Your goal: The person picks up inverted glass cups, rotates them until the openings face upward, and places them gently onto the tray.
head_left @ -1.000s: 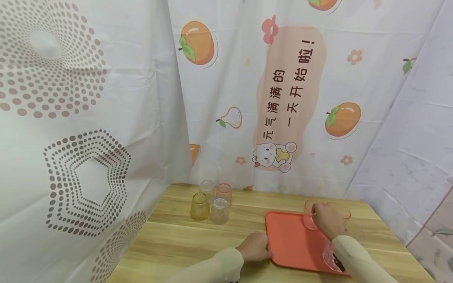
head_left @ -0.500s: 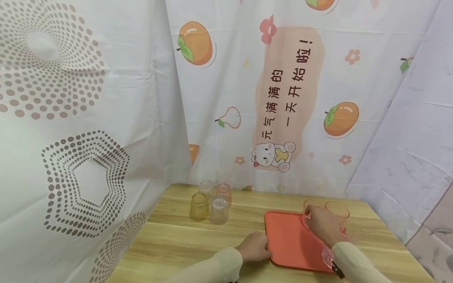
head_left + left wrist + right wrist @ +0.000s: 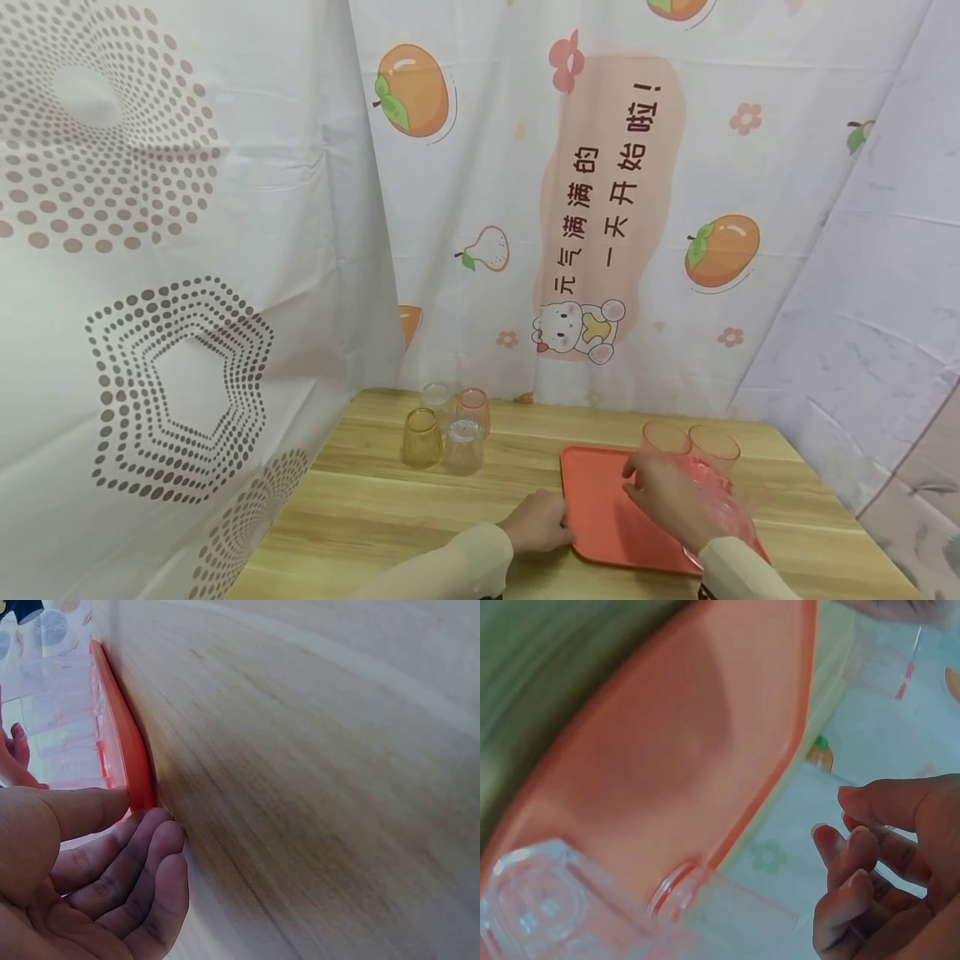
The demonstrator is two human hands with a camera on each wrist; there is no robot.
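Note:
An orange-red tray [image 3: 600,492] lies on the wooden table. My left hand [image 3: 538,523] holds its left edge; in the left wrist view the thumb [image 3: 90,810] presses the rim and the fingers curl under it. Over the tray, my right hand [image 3: 667,500] has loosely bent fingers with nothing between them, as the right wrist view confirms. Two pinkish clear glasses [image 3: 665,437] stand at the tray's back right part. More clear glass shows behind the right hand, partly hidden; in the right wrist view a faceted glass [image 3: 532,907] is near the lower left.
Several glasses stand together at the back left: a yellow one [image 3: 422,437], a pink one [image 3: 474,410] and clear ones [image 3: 463,447]. Printed curtains [image 3: 480,183] hang behind and beside the table [image 3: 360,517].
My right hand lets go of a glass at the tray's back right and draws back toward the near left. The left hand stays at the tray edge.

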